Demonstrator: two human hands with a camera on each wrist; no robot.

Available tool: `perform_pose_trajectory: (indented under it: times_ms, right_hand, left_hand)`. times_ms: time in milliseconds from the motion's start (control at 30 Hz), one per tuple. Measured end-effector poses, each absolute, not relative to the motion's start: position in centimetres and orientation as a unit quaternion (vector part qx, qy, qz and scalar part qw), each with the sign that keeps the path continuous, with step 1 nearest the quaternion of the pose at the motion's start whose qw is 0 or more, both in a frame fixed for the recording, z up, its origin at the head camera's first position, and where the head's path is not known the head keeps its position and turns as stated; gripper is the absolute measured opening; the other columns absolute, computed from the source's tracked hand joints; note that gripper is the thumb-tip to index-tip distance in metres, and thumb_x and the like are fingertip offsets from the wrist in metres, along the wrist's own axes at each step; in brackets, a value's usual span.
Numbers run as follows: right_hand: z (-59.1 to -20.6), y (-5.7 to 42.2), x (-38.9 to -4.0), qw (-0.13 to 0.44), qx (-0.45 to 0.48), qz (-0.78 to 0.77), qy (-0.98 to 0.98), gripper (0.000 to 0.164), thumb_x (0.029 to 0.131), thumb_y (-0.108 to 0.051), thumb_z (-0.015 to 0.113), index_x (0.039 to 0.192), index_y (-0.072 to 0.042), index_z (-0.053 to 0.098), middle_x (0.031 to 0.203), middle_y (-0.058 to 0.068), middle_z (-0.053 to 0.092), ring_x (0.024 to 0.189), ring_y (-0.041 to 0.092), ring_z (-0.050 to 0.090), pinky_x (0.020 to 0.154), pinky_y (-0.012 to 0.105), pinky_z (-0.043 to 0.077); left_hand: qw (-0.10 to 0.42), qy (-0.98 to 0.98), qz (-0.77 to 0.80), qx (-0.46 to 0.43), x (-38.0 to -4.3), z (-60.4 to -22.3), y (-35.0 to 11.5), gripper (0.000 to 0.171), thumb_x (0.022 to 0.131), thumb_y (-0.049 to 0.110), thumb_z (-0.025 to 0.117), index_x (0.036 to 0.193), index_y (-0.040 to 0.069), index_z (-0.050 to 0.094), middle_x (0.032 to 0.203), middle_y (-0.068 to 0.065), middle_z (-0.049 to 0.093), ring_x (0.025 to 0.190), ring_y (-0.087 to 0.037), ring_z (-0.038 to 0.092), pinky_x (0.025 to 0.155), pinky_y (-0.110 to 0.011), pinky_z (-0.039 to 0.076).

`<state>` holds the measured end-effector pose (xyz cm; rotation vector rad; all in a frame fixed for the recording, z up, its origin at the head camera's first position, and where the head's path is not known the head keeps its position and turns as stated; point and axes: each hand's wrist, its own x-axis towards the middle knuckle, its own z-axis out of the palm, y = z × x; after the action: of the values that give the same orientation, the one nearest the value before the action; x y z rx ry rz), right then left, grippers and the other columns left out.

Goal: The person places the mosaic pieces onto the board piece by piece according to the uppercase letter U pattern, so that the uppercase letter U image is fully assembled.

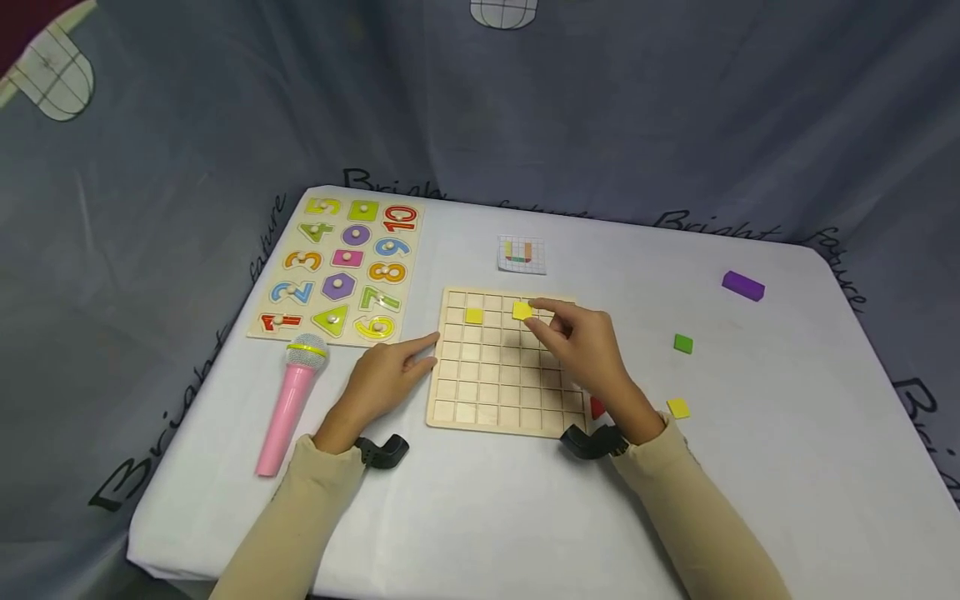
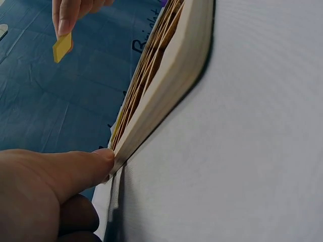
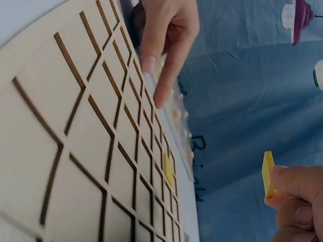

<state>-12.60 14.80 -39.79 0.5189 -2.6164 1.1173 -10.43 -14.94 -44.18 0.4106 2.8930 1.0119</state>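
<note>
Between thumb and index finger, my right hand (image 1: 581,337) pinches a yellow square tile (image 3: 267,174), held above the far part of a wooden grid board (image 1: 487,414). Another yellow tile (image 1: 474,316) lies in a cell near the board's far left corner. My left hand (image 1: 382,375) is at the board's left side, its index finger and thumb stretched out with the tips at the edge. In the left wrist view, a fingertip (image 2: 105,155) meets the board's rim. Partly hidden by my right wrist, a red piece (image 1: 597,407) lies at the board's right edge.
A number-and-shape puzzle board (image 1: 309,242) lies at the back left, with a pink toy microphone (image 1: 283,417) in front. A pattern card (image 1: 522,255) lies beyond the grid. To the right are a purple block (image 1: 743,286), a green tile (image 1: 683,343) and a yellow tile (image 1: 678,408).
</note>
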Motion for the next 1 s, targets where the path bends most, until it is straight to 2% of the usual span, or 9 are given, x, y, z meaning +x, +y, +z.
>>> perform_pose_trajectory:
  times_ms: [333, 600, 1000]
  right_hand:
    - [-41.1, 12.0, -13.5, 0.059, 0.181, 0.405, -0.894, 0.027, 0.093, -0.027, 0.077, 0.115, -0.011, 0.077, 0.058, -0.005, 0.047, 0.05, 0.01, 0.038, 0.049, 0.026, 0.031]
    - [-43.5, 10.3, -13.9, 0.019, 0.175, 0.424, -0.888, 0.026, 0.095, -0.023, 0.075, 0.117, -0.008, 0.076, 0.057, -0.005, 0.049, 0.049, 0.01, 0.04, 0.049, 0.026, 0.034]
    - [-45.5, 9.1, -13.8, 0.072, 0.16, 0.366, -0.914, 0.027, 0.096, -0.026, 0.073, 0.117, -0.01, 0.078, 0.052, -0.009, 0.047, 0.045, 0.005, 0.037, 0.045, 0.026, 0.031]
  left_hand:
    - [0.039, 0.938, 0.321, 0.123, -10.3, -44.1, -14.8, 0.045, 0.099, 0.029, 0.07, 0.143, 0.021, 0.063, 0.056, 0.004, 0.041, 0.05, -0.01, 0.034, 0.051, -0.03, 0.03]
    - [0.045, 0.939, 0.321, 0.112, -10.0, -44.2, -14.9, 0.045, 0.099, 0.031, 0.069, 0.143, 0.023, 0.062, 0.057, 0.004, 0.042, 0.051, -0.01, 0.035, 0.051, -0.03, 0.03]
    - [0.047, 0.941, 0.315, 0.117, -10.2, -43.9, -14.6, 0.046, 0.099, 0.031, 0.069, 0.144, 0.023, 0.062, 0.058, 0.004, 0.043, 0.051, -0.011, 0.037, 0.051, -0.03, 0.03]
